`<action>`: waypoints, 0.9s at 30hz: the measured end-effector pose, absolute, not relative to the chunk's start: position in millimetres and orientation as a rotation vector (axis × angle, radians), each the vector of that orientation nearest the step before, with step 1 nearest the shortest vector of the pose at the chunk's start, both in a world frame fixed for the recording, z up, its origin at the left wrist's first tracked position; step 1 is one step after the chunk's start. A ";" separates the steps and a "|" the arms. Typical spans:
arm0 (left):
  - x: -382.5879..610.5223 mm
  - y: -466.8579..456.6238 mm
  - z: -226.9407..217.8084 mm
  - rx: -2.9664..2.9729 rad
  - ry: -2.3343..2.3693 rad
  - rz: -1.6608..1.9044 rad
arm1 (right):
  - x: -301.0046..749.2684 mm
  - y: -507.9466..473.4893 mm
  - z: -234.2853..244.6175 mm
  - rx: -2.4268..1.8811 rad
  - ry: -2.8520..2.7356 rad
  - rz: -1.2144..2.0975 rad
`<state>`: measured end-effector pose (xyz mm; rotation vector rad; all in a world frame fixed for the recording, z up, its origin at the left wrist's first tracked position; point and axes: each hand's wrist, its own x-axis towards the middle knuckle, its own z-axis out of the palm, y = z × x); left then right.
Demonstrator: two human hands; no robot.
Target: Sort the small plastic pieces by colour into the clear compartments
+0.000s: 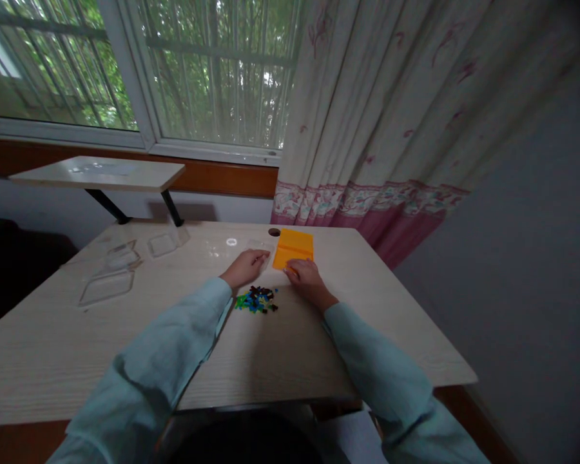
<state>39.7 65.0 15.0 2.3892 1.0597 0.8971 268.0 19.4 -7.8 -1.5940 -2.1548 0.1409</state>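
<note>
A small heap of tiny plastic pieces (256,300), in black, blue and green, lies on the desk between my forearms. Just beyond it, my left hand (246,267) is closed with its fingertips pinched together beside a clear plastic box (260,246). Whatever sits in that pinch is too small to name. An orange flat piece (294,242) with a crease across it lies to the right of the box. My right hand (307,280) curls its fingers at the near edge of this piece, with a bit of orange showing between thumb and fingers.
Several clear plastic containers and lids (107,287) lie at the desk's left side. A raised white shelf (101,174) on black legs stands at the back left. Behind the desk (348,367) hang a window and a floral curtain (367,129). A round cable hole (274,232) is near the back edge.
</note>
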 end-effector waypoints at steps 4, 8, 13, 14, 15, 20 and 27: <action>11.9 63.7 19.3 2.455 1.067 1.056 | 276.6 19.7 -5.7 -1.549 -2.197 0.149; -23.2 64.1 10.0 2.713 1.106 0.956 | 286.2 19.0 -0.6 -1.511 -2.261 0.123; -30.7 71.0 -6.8 2.733 1.207 0.892 | 291.5 17.0 8.0 -1.607 -2.293 0.061; -26.9 71.8 -8.4 2.715 1.196 0.898 | 291.4 16.3 9.2 -1.632 -2.292 0.051; -22.1 72.1 -9.3 2.702 1.169 0.901 | 291.0 15.6 10.2 -1.656 -2.289 0.043; 3.7 67.0 -6.3 2.693 1.078 0.904 | 285.4 13.2 10.9 -1.753 -2.264 0.008; 17.9 61.8 -6.9 2.680 1.080 0.869 | 277.0 14.6 5.1 -1.684 -2.269 -0.020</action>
